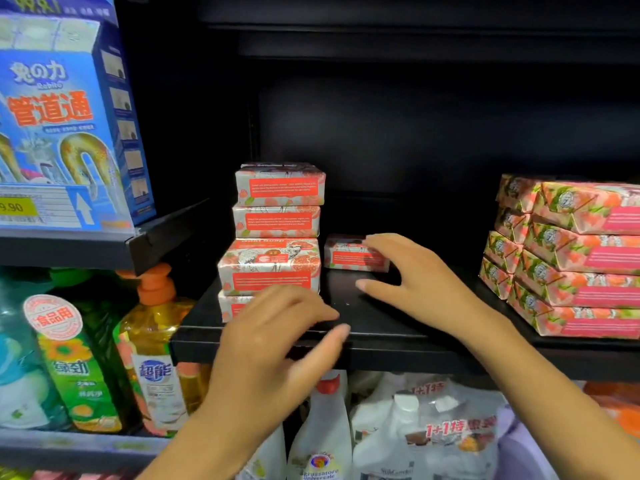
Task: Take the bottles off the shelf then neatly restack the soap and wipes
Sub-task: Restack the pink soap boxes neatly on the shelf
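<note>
Soap: lone bar on the shelf, just right of the soap stack.
Handling: likely light, stiff, paper-wrapped; best pinched across its long sides.
Look: pink-and-white floral wrap, red label.
Right hand: fingertips on the bar, seemingly not yet closed.
Left hand: open, blurred, before the stack.
Wipes: stacked well apart, right.

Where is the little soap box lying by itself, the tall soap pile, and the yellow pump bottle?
lone soap box [349,259], head view, red front label
soap stack [277,220], head view, second box down
yellow pump bottle [152,327], head view, clear shoulder
</note>
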Demonstrator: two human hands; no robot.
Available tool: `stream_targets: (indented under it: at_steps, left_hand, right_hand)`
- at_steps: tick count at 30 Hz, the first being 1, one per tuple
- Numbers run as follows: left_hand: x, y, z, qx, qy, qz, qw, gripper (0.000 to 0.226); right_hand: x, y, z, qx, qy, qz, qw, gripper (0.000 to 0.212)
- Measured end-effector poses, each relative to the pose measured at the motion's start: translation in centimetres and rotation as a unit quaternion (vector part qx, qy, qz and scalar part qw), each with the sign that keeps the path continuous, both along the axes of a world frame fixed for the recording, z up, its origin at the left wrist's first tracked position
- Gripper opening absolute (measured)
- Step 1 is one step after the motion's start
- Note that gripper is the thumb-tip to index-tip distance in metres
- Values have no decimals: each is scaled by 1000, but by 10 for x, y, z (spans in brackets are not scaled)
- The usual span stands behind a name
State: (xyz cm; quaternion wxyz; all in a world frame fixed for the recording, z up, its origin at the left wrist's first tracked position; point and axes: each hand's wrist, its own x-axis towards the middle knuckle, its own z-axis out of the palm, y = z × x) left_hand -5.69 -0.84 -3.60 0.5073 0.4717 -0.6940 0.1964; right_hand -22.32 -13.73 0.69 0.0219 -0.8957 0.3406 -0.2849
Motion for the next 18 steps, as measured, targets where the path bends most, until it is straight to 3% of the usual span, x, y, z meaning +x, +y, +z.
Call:
stream_targets:
  at_steps: [3, 8, 13, 16, 18]
  left_hand:
    - [-6, -9, -10, 57, -44, -4, 997, 22]
    - [-3, -13, -17, 69, -46, -22, 996, 21]
    - [-4, -13, -16, 87, -25, -25, 996, 22]
    - [-4, -12, -15, 94, -18, -23, 995, 22]
    - [-4, -12, -14, 98, -14, -24, 995, 22]
  right_hand:
    - [7, -11, -1, 23, 81, -33, 996, 65]
    - [1, -1, -3, -15, 89, -47, 995, 60]
    - [-18, 16, -6, -55, 59, -29, 996, 48]
    - [-25, 22, -1, -67, -42, -8, 997, 27]
    - [-24, 22, 5, -55, -82, -22, 995, 33]
